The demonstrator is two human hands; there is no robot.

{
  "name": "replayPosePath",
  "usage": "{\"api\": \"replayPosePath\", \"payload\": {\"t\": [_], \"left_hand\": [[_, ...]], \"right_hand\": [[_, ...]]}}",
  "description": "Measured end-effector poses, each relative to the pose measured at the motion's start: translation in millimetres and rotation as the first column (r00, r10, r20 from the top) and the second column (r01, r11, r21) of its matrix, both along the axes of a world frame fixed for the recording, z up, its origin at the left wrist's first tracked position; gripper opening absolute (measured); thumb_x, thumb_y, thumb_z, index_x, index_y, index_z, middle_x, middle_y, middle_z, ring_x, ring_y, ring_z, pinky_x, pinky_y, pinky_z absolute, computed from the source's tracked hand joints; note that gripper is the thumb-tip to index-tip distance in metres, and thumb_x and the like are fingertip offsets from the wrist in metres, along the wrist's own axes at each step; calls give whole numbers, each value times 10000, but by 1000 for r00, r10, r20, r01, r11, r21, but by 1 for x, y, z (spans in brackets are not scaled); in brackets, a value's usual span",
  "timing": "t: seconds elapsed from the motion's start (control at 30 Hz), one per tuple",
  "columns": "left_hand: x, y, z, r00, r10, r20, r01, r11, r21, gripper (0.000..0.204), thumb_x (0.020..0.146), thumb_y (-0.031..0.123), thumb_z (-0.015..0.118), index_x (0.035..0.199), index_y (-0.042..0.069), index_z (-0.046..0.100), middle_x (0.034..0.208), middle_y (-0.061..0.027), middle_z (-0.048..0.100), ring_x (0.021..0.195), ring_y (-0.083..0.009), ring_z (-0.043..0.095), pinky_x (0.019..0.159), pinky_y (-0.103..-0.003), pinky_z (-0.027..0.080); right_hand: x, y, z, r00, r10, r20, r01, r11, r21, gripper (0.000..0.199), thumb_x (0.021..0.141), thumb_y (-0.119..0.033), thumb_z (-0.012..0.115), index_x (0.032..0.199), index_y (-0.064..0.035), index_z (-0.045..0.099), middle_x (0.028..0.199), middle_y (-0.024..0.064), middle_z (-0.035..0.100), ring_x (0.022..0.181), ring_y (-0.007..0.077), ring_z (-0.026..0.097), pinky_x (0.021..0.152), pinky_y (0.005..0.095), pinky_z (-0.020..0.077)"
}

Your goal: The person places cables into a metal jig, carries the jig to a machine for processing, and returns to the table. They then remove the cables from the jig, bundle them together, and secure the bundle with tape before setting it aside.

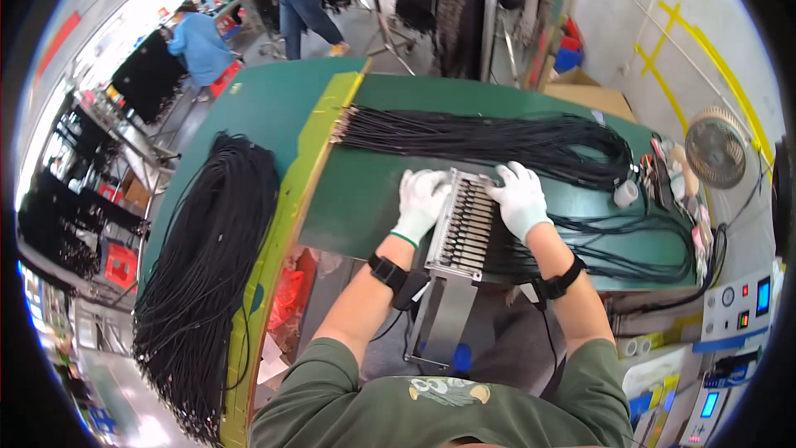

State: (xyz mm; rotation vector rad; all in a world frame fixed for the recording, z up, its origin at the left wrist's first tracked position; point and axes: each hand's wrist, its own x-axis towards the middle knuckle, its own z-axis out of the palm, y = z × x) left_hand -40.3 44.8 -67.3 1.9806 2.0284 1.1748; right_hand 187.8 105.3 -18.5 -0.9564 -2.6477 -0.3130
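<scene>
A long metal fixture (446,236) with a row of slots lies at the near edge of the green table, in front of me. Several cable ends with pale metal tips (466,241) sit side by side in it. My left hand (421,201), in a white glove, rests with its fingers closed against the fixture's far left edge. Also gloved, my right hand (522,201) has its thumb and fingertips closed at the far right edge, by a black cable; the grip itself is partly hidden. Black cables (597,259) run from beneath the right hand across the table.
A thick bundle of black cables (489,139) lies across the far side. Another bundle (211,257) hangs at left, beyond a yellow-green divider (311,145). A white tape roll (626,193), a fan (715,148) and control boxes (738,307) stand at right. Two people are in the background.
</scene>
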Motion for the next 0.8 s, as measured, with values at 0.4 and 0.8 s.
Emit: {"api": "replayPosePath", "payload": {"t": [0.4,0.8], "left_hand": [[-18,-77,5,943,-202,265,227,972,-67,286,980,229,564,1203,90,677,1184,-65,703,1127,-208,638,1197,-512,181],[-13,-87,7,935,-200,293,216,976,-24,281,968,276,561,1136,112,715,1112,-66,726,1069,-219,652,1147,-474,312]], "right_hand": [[14,-205,20,870,488,66,-474,867,-155,570,676,-120,683,1231,-247,658,1360,175,517,1266,433,465,1037,629,376],[4,-186,50,713,382,-588,-584,787,-197,448,796,-64,694,1239,-83,633,1119,90,648,1033,235,624,914,391,487]]}}
